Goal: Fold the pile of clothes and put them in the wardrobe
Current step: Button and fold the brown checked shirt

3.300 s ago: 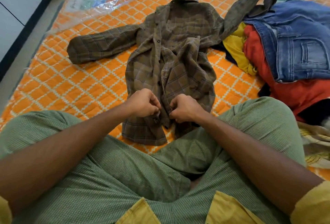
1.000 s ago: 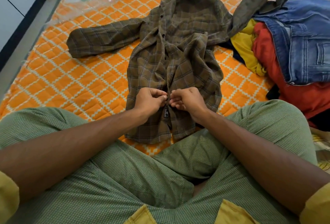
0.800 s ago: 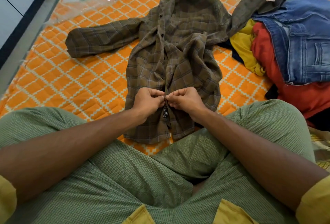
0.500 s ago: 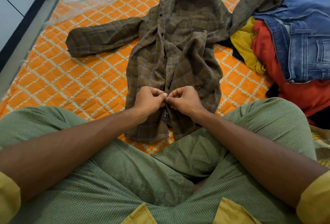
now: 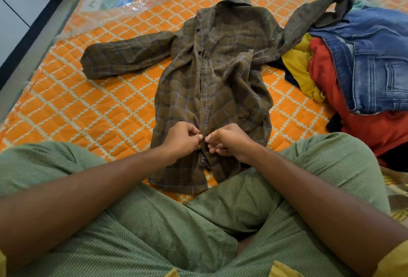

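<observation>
Item: long-sleeved plaid shirt (image 5: 212, 78), olive-brown with pale check lines, dark buttons on the upper placket, small dark label (image 5: 203, 158) near the hem. It lay front up and creased on an orange quilted mattress (image 5: 88, 111), collar at the far end, hem just beside the person's crossed legs in green trousers (image 5: 154, 232). One sleeve was spread flat to the viewer's left; the other ran up onto the pile of clothes at the right, over blue denim jeans (image 5: 375, 62), a red garment (image 5: 364, 126) and a yellow garment (image 5: 302, 67). The left hand (image 5: 181, 139) and right hand (image 5: 229, 142) met at the lower placket, one on each side of it, fingers curled, each pinching the shirt's front edge between thumb and fingertips. Whether a button sat between the fingertips was too small to tell. The label's wording was illegible. The pile was cut off by the right edge; clear plastic wrap (image 5: 114, 0) covered the mattress's far corner.
</observation>
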